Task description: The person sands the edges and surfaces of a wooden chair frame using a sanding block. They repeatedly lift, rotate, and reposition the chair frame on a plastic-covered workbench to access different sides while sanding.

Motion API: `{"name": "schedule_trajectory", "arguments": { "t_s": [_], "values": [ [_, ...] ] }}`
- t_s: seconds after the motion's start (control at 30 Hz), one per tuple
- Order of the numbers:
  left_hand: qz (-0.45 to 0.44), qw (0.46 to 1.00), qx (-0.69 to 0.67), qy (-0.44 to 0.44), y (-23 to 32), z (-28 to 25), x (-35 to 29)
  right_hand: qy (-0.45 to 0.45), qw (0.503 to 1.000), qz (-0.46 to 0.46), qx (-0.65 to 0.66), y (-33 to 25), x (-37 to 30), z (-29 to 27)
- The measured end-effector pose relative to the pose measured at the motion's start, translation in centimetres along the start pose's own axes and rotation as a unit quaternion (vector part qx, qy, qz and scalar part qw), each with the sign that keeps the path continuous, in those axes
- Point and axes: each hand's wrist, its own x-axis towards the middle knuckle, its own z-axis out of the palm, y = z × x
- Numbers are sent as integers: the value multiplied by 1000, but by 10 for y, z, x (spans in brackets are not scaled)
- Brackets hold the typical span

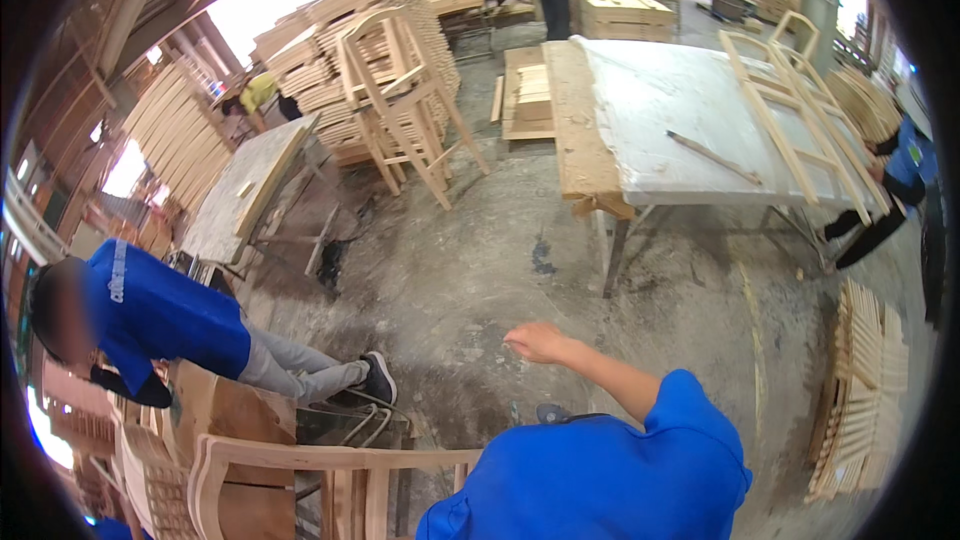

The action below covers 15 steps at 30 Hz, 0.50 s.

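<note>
My right hand (537, 342) is out in front of my body above the concrete floor, its fingers loosely curled together. No object shows in it, and it touches nothing. My left hand is out of the picture. Close by my left side is a pale wooden chair frame (330, 456), with a curved end post and a long rail reaching to my blue shirt. Whether my left hand touches that frame cannot be seen.
A person in blue (170, 310) leans over work at left. Ahead stand a tall wooden chair (400, 90), stacked boards (330, 50) and a plastic-covered table (670, 110) carrying a stick (712, 156) and a wooden frame (790, 130). Slats (858, 390) lie on the right floor.
</note>
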Motion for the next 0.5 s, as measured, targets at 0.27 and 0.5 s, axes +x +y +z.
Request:
{"name": "schedule_trajectory", "arguments": {
  "t_s": [0.27, 0.5],
  "values": [
    [-46, 996, -53, 50, -19, 8, 35, -15, 994, 107, -13, -33, -88, 52],
    [6, 996, -87, 34, -20, 1, 8, -48, 994, 98, -19, -64, -112, 82]
  ]
}}
